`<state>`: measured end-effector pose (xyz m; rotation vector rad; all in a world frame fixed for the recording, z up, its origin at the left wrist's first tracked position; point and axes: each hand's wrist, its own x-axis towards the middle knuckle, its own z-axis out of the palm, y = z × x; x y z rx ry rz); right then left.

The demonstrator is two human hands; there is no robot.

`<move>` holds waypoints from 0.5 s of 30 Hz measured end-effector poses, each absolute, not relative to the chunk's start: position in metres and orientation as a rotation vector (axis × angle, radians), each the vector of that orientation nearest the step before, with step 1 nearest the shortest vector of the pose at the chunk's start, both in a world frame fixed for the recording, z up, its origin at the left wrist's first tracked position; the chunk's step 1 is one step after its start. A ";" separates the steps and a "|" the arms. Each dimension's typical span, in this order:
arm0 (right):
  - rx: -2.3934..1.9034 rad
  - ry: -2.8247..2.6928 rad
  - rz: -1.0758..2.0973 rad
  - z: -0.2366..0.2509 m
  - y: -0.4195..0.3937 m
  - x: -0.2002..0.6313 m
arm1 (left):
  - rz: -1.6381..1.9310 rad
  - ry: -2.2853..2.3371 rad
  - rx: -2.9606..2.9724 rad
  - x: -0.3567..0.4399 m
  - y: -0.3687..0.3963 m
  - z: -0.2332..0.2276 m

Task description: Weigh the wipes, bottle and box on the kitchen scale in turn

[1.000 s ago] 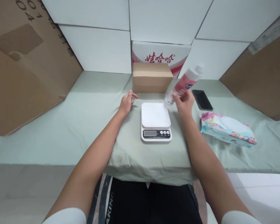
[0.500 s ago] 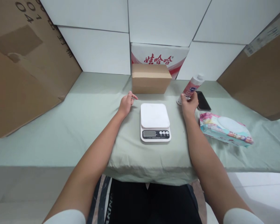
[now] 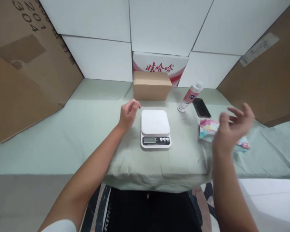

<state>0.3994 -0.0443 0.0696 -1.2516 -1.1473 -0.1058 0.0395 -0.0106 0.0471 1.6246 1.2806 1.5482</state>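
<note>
Pink-and-white bottle (image 3: 189, 97) stands free on the green cloth (image 3: 87, 129), held by no one, well beyond the right hand and off toward the scale side of it. Its long axis leans, base near the scale, white cap tipped up and away toward the back wall. Just right of it lies a dark phone (image 3: 201, 107), flat, its length running front to back.

Right hand (image 3: 229, 129) hangs in the air, fingers spread and loose, gripping nothing. Directly under and behind that hand sits a wipes packet (image 3: 209, 127), partly hidden by the palm.

Left hand (image 3: 127, 113) rests on the cloth, fingers curled loosely, empty, just beside the left edge of the white scale (image 3: 155, 128). Beyond that hand, a small brown box (image 3: 151, 85) sits against the white wall panels.
</note>
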 end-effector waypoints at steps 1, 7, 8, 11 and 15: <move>-1.287 -1.169 -0.207 0.071 -0.063 0.421 | 1.482 1.226 1.673 0.054 -0.023 0.054; -1.821 -1.461 0.059 0.043 -0.095 0.571 | 0.630 0.792 2.098 0.199 -0.044 0.079; -1.844 -1.463 0.213 0.037 -0.091 0.587 | 0.571 0.804 2.153 0.224 -0.036 0.079; -1.786 -1.423 0.520 0.021 -0.086 0.612 | 0.375 0.807 2.254 0.278 -0.005 0.075; -1.773 -1.483 0.544 0.011 -0.094 0.606 | 0.274 0.665 2.280 0.303 0.017 0.060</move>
